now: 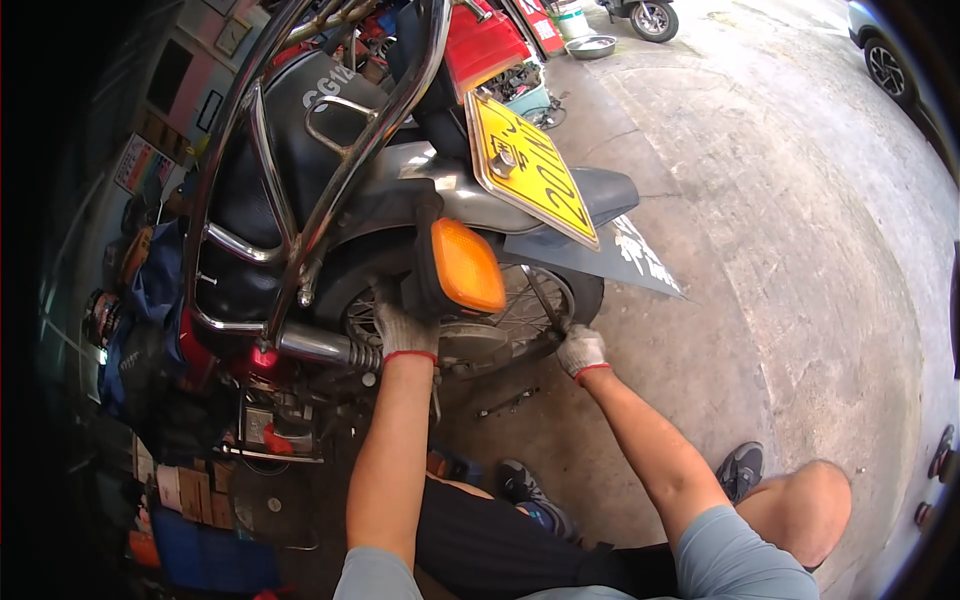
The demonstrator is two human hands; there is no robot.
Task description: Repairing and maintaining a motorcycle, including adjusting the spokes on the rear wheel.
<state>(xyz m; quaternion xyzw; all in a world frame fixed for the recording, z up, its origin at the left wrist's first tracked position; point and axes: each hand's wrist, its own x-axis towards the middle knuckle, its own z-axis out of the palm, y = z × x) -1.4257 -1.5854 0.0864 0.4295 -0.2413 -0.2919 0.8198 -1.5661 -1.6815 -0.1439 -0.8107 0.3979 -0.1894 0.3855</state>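
A motorcycle's spoked wheel [525, 300] stands in front of me under a grey mudguard [600, 190]. My left hand [408, 328], in a whitish knit glove with a red cuff, reaches in at the wheel's left part, behind an orange turn signal [467, 265]. Its fingers are mostly hidden. My right hand [582, 352], gloved alike, is closed at the tyre's lower right edge. A dark slim bar [542, 298] runs across the spokes down to it; whether the fingers grip that bar or the tyre is unclear. A wrench-like metal tool [508, 402] lies on the floor below the wheel.
Chrome rack tubes [330, 215] and a yellow number plate [530, 170] overhang the wheel. A silver shock absorber [325, 345] sits left of my left hand. Behind are a red box [495, 45] and a metal basin [591, 46]. Wooden blocks [195, 497] lie at lower left.
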